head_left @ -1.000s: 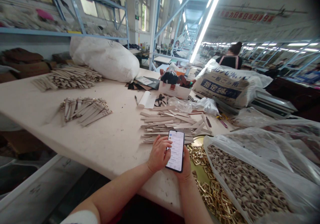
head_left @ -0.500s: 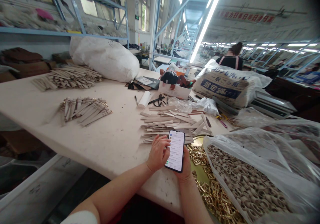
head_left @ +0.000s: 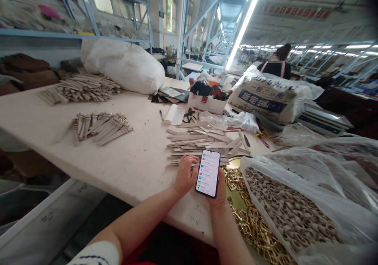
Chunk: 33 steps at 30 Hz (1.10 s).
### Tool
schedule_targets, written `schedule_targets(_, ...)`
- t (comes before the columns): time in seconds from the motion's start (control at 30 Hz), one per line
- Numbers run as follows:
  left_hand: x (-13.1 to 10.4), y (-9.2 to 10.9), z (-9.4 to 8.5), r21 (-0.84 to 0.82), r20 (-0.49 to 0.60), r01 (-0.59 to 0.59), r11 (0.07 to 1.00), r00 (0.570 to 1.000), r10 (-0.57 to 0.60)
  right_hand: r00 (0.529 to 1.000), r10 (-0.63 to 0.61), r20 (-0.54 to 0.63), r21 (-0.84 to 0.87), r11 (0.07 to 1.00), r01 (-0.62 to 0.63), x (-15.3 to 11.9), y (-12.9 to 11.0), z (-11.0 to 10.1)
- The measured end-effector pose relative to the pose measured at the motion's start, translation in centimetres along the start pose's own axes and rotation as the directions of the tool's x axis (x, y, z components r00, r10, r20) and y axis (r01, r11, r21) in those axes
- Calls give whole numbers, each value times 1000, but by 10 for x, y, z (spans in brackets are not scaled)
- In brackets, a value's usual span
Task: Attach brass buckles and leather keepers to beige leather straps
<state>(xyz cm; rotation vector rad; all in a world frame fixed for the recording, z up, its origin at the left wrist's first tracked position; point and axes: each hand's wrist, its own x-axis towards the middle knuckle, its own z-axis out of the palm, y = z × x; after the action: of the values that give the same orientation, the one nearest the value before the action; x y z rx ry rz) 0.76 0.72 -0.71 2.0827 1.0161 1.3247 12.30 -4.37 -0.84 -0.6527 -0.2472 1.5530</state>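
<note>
A lit smartphone showing a list on its screen is held upright by my right hand, whose fingers wrap behind it and along its right edge. My left hand is at the phone's left edge, empty, with its fingers loosely bent and apart; whether they touch the phone I cannot tell. Just beyond the phone lies a pile of light grey-beige strips. Gold-coloured metal buckles fill a round tray to the right of my right hand.
At right, a clear plastic bag holds many small beige loops. Strips with buckles lie on the white table at left, more strips behind. A white box, a large white sack and a printed bag stand farther back.
My left hand has drawn back from over the phone screen to its left edge. The list on the screen shows different entries. The paper roll near the scissors appears more unrolled.
</note>
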Motion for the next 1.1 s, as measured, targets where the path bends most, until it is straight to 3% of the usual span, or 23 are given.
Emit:
schedule_targets(0.37,1,2,0,17,85,40,999,996,-42,1000,-8,-7,16,1000,8,3,2,-5)
schedule_targets(1.1,0,2,1,15,79,5,1000,997,-6,998,-68,16,45,997,67,2,2,-3)
